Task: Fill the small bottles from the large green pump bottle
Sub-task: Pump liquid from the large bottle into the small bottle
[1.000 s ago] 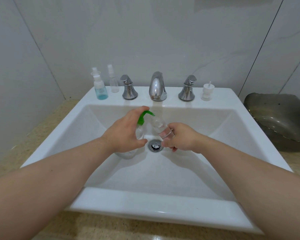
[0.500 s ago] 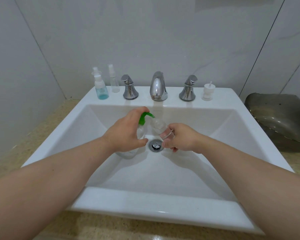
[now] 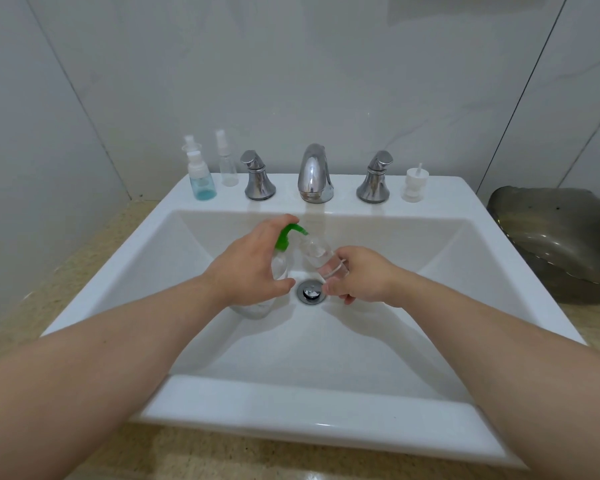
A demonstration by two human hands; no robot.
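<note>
Filling looks to be midway. Over the sink (image 3: 326, 403) basin, the left hand (image 3: 253, 268) wraps the green pump bottle (image 3: 284, 244), a finger over its pump head and the nozzle at the mouth of the small clear bottle (image 3: 317, 252). The right hand (image 3: 364, 275) grips that bottle tilted; its level is unclear. On the far-left rim the capped bottle (image 3: 201, 181) holds a little blue liquid, and the spray bottle (image 3: 227, 168) beside it looks empty.

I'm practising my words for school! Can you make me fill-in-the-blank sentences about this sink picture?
The left hand grips the pump bottle, whose pump top is ___. The tilted clear bottle is held by the ___. The ledge bottle beside the spray bottle holds ___ liquid.
Answers: green; right hand; blue.
</note>
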